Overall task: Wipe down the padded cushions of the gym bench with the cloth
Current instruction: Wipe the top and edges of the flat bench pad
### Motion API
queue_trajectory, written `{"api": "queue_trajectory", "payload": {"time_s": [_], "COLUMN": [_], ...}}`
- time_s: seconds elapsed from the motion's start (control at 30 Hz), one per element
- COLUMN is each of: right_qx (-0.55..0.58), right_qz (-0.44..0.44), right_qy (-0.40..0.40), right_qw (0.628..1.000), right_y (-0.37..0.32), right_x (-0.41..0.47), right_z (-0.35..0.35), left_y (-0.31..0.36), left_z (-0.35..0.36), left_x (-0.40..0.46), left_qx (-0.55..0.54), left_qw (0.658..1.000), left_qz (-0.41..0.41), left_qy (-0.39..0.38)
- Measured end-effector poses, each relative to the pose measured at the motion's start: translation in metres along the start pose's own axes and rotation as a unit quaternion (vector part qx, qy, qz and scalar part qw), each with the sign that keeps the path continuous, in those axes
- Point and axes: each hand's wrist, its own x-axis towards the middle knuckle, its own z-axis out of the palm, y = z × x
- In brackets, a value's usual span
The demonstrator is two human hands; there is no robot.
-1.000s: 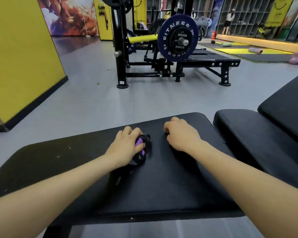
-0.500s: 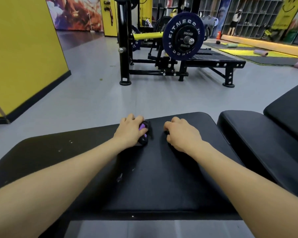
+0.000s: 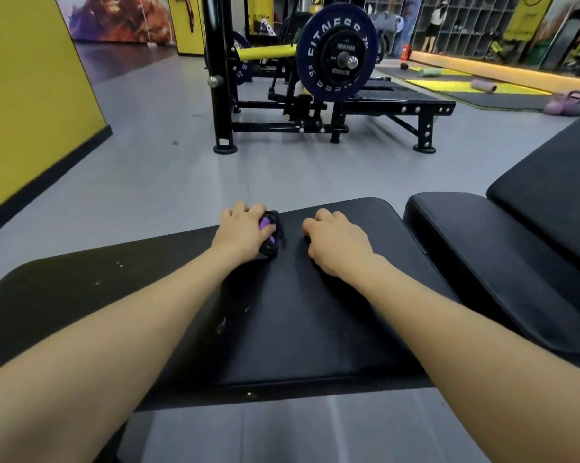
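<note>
A black padded bench cushion (image 3: 282,322) lies across the view in front of me, with small pale specks on its left part. My left hand (image 3: 240,233) grips a bunched black and purple cloth (image 3: 269,233) and presses it on the cushion near the far edge. My right hand (image 3: 337,243) rests on the same cushion just right of the cloth, a short gap apart. Its fingers are curled under, and what lies beneath them is hidden. A second black cushion (image 3: 482,262) adjoins on the right, and a raised third pad (image 3: 556,188) stands beyond it.
Grey floor (image 3: 148,182) stretches beyond the bench. A black weight rack with a blue plate (image 3: 337,51) stands ahead. A yellow wall (image 3: 31,95) runs along the left. Mats, rollers and kettlebells (image 3: 566,103) lie at the far right.
My left hand has slid the cloth away from me across the cushion, up to its far edge. My right hand has stayed in about the same spot.
</note>
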Motion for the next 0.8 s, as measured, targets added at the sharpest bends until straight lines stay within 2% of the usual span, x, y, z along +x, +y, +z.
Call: {"api": "queue_trajectory", "payload": {"time_s": [0.23,0.33,0.47,0.6,0.67,0.8], "right_qx": [-0.001,0.006,0.004,-0.001,-0.004,0.049], "right_qz": [0.002,0.004,0.003,0.006,0.001,-0.004], "right_qy": [-0.002,-0.004,-0.008,-0.006,-0.009,-0.008], "right_qw": [1.0,1.0,1.0,1.0,1.0,0.999], "right_y": [-0.002,-0.001,-0.001,-0.003,-0.004,-0.001], "right_x": [-0.001,0.0,0.001,-0.002,-0.006,-0.022], "right_z": [-0.004,-0.004,-0.003,-0.005,-0.005,-0.005], "left_y": [-0.012,-0.013,-0.02,-0.014,-0.009,0.001], "left_z": [-0.022,-0.016,0.007,0.009,-0.001,-0.013], "left_x": [-0.078,-0.047,0.019,0.022,-0.005,-0.075], "left_qx": [0.011,0.011,0.02,0.004,-0.008,-0.021], "left_qw": [0.996,0.998,1.0,0.999,1.0,0.994], "left_qz": [0.091,0.067,-0.02,-0.041,-0.012,0.103], "left_qy": [-0.012,-0.015,0.013,0.027,0.011,-0.012]}}
